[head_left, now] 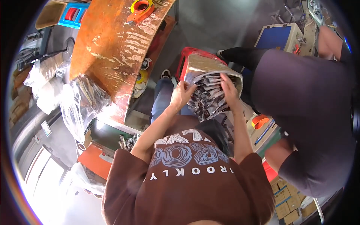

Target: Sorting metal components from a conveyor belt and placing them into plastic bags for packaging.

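A cardboard box [205, 63] lined with clear plastic stands in front of me, full of small clear packets [207, 93] with dark pieces inside. My left hand [182, 94] is at the box's left side, its fingers loosely bent and the thumb apart, reaching to the edge of the packets. On the right of the pile lies my right hand [230, 92], fingers stretched along the packets. Neither hand is seen lifting a packet. Beneath the box a red plastic stool or crate [183, 62] shows in part.
A worn wooden table [108, 45] is at the left, with an orange tape dispenser [141, 9] and a plastic bag of goods [84, 97]. Close on the right, a person in dark clothes [300, 101] sits by a bench with another orange tape dispenser [259, 121]. Cartons [287, 200] are stacked behind.
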`<state>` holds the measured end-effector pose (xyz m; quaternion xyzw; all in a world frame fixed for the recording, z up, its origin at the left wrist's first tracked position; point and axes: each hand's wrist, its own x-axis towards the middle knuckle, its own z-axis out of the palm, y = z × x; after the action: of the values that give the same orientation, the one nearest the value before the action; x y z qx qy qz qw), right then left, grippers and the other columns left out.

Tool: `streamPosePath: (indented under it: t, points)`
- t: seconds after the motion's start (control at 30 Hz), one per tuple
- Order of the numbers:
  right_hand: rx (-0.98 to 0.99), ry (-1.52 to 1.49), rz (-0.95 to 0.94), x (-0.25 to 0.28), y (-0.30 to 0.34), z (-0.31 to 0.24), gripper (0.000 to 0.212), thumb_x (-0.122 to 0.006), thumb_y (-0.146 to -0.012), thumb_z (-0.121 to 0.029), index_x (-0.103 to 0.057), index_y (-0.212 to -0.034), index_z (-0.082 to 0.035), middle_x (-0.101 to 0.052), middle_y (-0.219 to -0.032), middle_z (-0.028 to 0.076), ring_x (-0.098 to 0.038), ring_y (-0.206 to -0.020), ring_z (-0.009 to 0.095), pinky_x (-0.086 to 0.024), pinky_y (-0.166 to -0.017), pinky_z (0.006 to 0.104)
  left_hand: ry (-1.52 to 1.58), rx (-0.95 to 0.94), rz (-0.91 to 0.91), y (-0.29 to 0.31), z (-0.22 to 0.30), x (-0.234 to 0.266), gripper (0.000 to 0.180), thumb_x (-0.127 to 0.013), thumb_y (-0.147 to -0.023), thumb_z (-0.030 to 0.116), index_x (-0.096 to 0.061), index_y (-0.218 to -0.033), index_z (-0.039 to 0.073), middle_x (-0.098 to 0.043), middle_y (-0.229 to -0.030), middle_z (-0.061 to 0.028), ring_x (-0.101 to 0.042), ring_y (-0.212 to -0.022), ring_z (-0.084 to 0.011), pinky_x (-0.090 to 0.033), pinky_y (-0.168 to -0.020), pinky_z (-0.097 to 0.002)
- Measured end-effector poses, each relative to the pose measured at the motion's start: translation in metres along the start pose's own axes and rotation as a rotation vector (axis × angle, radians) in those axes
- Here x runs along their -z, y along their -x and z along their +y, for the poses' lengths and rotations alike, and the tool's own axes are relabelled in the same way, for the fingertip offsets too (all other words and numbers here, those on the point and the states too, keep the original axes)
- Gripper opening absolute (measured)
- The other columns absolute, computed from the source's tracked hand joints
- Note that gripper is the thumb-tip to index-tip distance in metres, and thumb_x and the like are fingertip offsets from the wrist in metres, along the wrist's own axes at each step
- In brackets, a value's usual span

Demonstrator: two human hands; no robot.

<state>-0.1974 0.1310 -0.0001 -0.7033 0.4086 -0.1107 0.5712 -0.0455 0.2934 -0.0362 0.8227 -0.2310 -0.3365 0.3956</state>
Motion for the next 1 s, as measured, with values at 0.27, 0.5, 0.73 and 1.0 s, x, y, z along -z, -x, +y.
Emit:
streamPosePath:
  t: [0.27, 0.5, 0.73, 1.0]
  points:
    - [0.127, 0.983, -0.400, 0.008, 0.057, -0.018, 0.104, -0.074, -0.062, -0.032, -0.012, -0.141, -0.004, -0.013, -0.147, 0.016, -0.007, -0.137, 0.030, -0.008, -0.110, 0.0473, 0.406, 0.459, -0.260, 0.005, -0.019, 0.003, 0.036, -0.051, -0.088, 0.031, -0.056, -0.078, -0.003, -0.059, -0.064, -0.0101, -0.059, -0.057, -0.0149, -0.048, -0.051, -0.0284]
    - [0.610, 0.669, -0.151, -0.016, 0.017, 0.009, 0.093, -0.071, -0.065, -0.032, -0.020, -0.137, -0.004, -0.022, -0.142, 0.020, -0.021, -0.133, 0.035, -0.016, -0.108, 0.0499, 0.243, 0.229, -0.083, 0.007, -0.031, -0.010, 0.031, -0.051, -0.090, 0.029, -0.056, -0.080, 0.000, -0.056, -0.063, -0.0112, -0.056, -0.052, -0.0144, -0.045, -0.049, -0.0295]
    - [0.708, 0.764, -0.200, -0.021, 0.002, 0.031, 0.078, -0.065, -0.068, -0.038, -0.032, -0.133, -0.008, -0.035, -0.136, 0.016, -0.036, -0.123, 0.031, -0.029, -0.097, 0.0447, 0.316, 0.236, -0.020, 0.024, 0.027, 0.009, 0.021, -0.050, -0.090, 0.021, -0.053, -0.082, 0.002, -0.058, -0.061, -0.0129, -0.057, -0.050, -0.0190, -0.045, -0.050, -0.0303]
    - [0.462, 1.019, -0.368, -0.036, -0.027, 0.023, 0.082, -0.075, -0.061, -0.036, -0.038, -0.130, -0.013, -0.041, -0.128, 0.013, -0.041, -0.117, 0.032, -0.030, -0.098, 0.0484, 0.128, -0.022, -0.058, 0.005, 0.030, 0.042, 0.022, -0.052, -0.090, 0.020, -0.054, -0.081, 0.000, -0.059, -0.058, -0.0092, -0.058, -0.050, -0.0126, -0.046, -0.048, -0.0259]
